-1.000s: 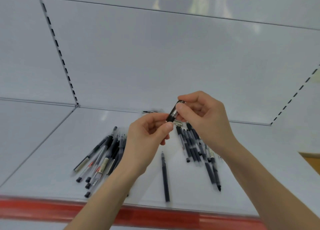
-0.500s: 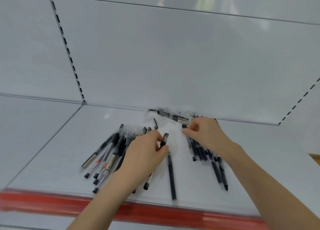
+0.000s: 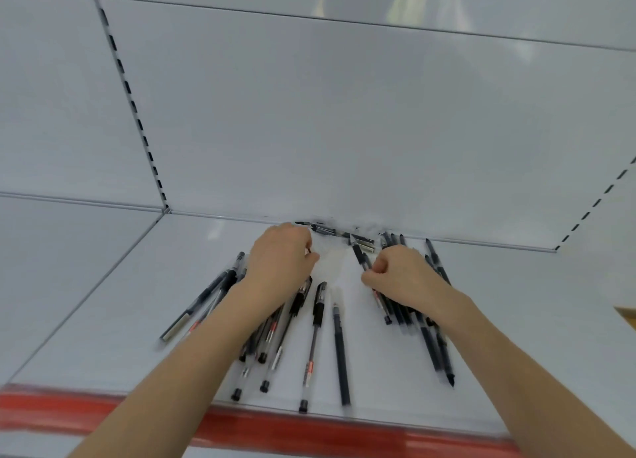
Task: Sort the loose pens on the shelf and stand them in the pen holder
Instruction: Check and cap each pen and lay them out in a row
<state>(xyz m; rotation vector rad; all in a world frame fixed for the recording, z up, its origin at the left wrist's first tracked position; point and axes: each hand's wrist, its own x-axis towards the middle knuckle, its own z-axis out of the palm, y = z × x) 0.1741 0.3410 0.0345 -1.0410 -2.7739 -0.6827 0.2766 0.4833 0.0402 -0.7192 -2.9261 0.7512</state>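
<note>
Left hand (image 3: 278,263) and right hand (image 3: 404,275) curl among slim black plastic pens (image 3: 339,354) on the white shelf (image 3: 137,320), grip unclear; sweeping could roll some off

One shelf (image 3: 103,320), two hands (left (image 3: 280,264), right (image 3: 406,278)), and roughly twenty pens (image 3: 339,351), too overlapped to count exactly.

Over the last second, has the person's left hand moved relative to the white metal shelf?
Yes: the left hand dropped forward, towards the back edge of the shelf.

White back panel (image 3: 344,113) w/ slotted uprights (image 3: 130,96)
</note>
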